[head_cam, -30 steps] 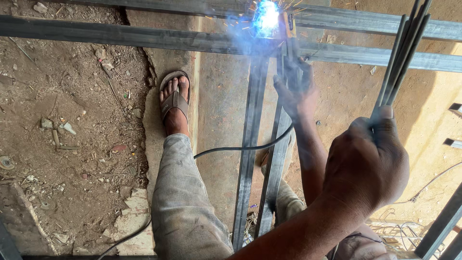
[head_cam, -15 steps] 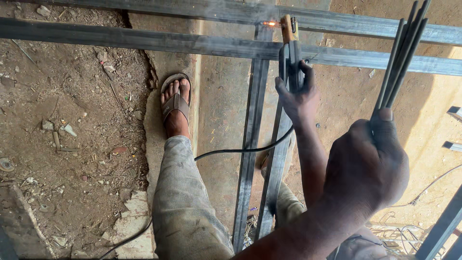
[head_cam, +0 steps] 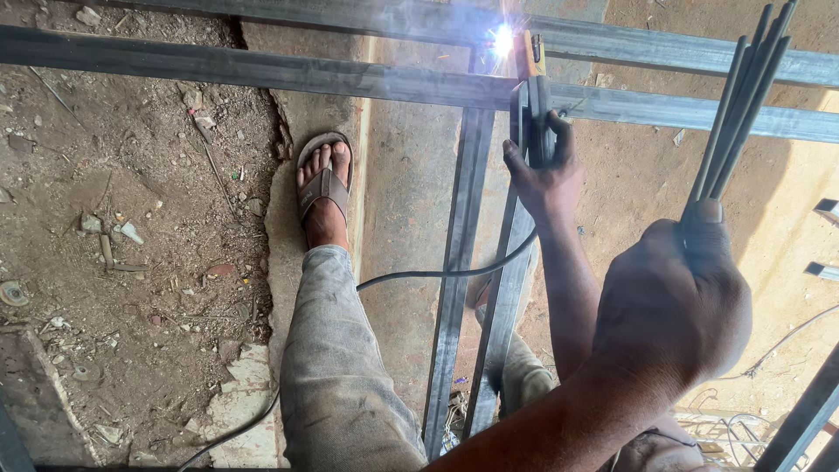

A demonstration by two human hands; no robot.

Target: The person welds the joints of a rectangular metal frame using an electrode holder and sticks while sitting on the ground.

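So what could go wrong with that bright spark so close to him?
1. The arc flares just above the bare right hand gripping the electrode holder, so hot spatter could burn the skin.
2. The foot wears only an open sandal. Falling sparks could land on the toes.
3. The cable runs past the leg and might snag if the person shifts.

head camera looks steeply down, close over the hands.
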